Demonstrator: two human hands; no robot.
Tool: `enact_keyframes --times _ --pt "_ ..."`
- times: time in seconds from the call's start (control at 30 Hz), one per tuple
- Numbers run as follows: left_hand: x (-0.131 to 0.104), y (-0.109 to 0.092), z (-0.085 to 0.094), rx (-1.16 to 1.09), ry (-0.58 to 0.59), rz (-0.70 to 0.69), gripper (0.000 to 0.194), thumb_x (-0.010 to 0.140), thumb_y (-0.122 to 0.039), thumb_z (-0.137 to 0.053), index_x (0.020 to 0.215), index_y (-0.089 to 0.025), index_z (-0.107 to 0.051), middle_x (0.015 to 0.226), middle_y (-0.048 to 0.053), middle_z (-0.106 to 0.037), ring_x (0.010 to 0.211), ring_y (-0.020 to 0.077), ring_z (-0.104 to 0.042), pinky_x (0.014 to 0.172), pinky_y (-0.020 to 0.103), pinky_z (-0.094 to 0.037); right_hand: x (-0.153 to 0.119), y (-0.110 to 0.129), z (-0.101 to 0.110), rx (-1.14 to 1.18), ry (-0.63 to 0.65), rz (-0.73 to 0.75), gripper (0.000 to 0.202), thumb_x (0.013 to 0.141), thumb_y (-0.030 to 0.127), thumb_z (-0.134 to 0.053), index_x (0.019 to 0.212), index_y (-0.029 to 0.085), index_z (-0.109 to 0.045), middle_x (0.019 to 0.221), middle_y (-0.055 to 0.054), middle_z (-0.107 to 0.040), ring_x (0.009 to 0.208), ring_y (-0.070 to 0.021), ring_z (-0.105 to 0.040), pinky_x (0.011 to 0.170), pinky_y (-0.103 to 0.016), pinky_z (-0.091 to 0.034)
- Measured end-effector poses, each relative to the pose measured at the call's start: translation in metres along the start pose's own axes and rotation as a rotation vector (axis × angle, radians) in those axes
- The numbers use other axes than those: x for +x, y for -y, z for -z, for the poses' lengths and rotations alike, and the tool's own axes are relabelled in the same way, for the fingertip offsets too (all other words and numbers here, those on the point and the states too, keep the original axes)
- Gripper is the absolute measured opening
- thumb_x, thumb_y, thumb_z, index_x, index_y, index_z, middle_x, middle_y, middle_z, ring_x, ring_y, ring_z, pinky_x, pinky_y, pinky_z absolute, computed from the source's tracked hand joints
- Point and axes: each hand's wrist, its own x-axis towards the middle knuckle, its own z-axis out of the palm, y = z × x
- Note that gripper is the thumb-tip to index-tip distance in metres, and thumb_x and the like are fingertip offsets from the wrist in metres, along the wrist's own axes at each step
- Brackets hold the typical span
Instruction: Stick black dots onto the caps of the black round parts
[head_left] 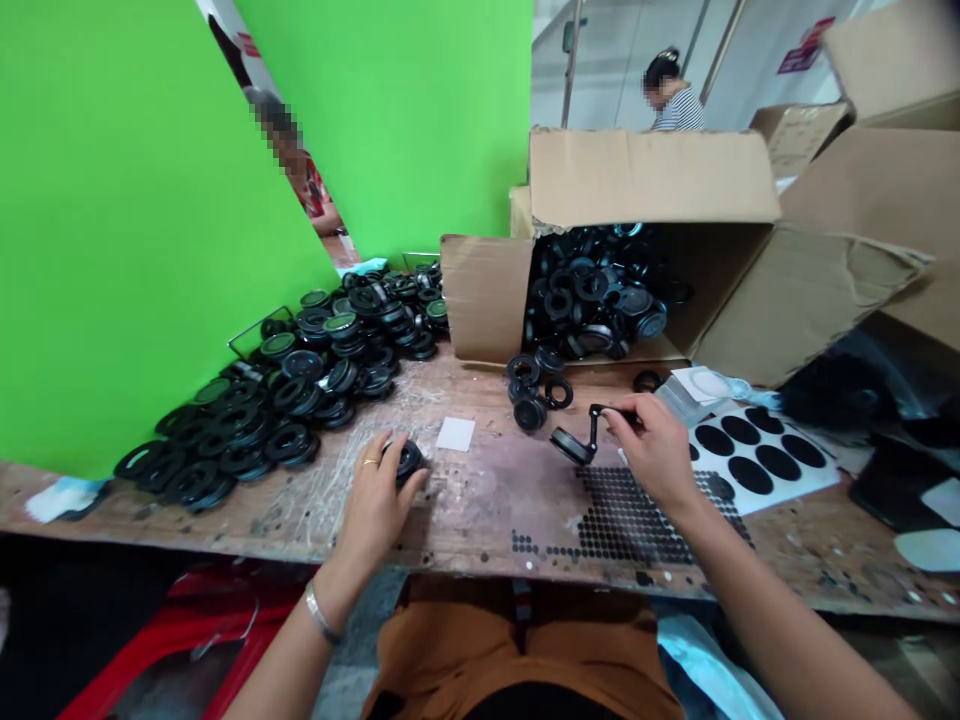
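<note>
My left hand (379,492) is on the wooden table with its fingers curled round a black round piece (409,458), partly hidden by them. To the right, my right hand (654,445) pinches the upper end of a black hinged arm (594,432). A thick black disc with a silvery rim (571,446) hangs tilted at the arm's lower end, just above the table. Between the hands lies a small white square (455,434). Below my right hand a sheet of small black dots (637,515) spreads over the tabletop.
Stacked black ring pieces (300,395) line the green partition (150,200). A cardboard box (652,180) on its side holds many more; several loose ones (529,412) lie before it. White sheet (795,485) with large black circles lies at right. Two people are beyond.
</note>
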Motion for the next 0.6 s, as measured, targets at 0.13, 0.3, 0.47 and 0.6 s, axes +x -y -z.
enact_keyframes --times 0.13,0.3,0.47,0.6 --pt "-0.022 -0.061 -0.022 -0.741 0.182 0.125 0.070 0.080 -0.048 -0.068 0.139 -0.026 -0.035 0.142 0.013 -0.042 0.129 0.0291 -0.047 0.107 0.047 -0.040 -0.026 0.044 -0.021 0.189 0.025 -0.127 0.013 0.092 0.032 -0.057 0.085 0.021 -0.060 0.088 -0.005 -0.062 0.078 -0.0199 -0.060 0.072 -0.036 -0.053" --pt "-0.045 -0.096 -0.052 -1.294 0.282 0.501 0.040 0.086 -0.044 -0.064 0.115 -0.027 -0.044 0.102 0.002 -0.057 0.085 0.0147 -0.061 0.073 0.028 -0.052 -0.057 0.070 -0.040 0.371 0.215 -0.144 0.010 0.092 0.030 -0.055 0.095 0.021 -0.060 0.102 -0.008 -0.060 0.092 -0.0205 -0.061 0.070 -0.031 -0.055" --pt "-0.036 -0.070 -0.041 -1.411 0.074 0.540 0.033 0.085 -0.048 -0.065 0.099 -0.024 -0.046 0.085 -0.003 -0.056 0.071 0.0105 -0.058 0.063 0.021 -0.048 -0.081 0.063 -0.033 0.177 0.556 -0.070 0.007 0.091 0.020 -0.055 0.095 0.019 -0.060 0.092 -0.006 -0.060 0.086 -0.0201 -0.058 0.074 -0.031 -0.050" --pt "-0.030 -0.061 -0.037 -1.395 -0.015 0.516 0.045 0.083 -0.065 -0.056 0.090 -0.021 -0.051 0.078 -0.002 -0.055 0.062 0.0102 -0.055 0.056 0.022 -0.049 -0.094 0.063 -0.041 -0.033 0.835 0.004 0.014 0.089 0.010 -0.051 0.083 0.017 -0.062 0.089 -0.007 -0.061 0.086 -0.0207 -0.057 0.078 -0.032 -0.046"
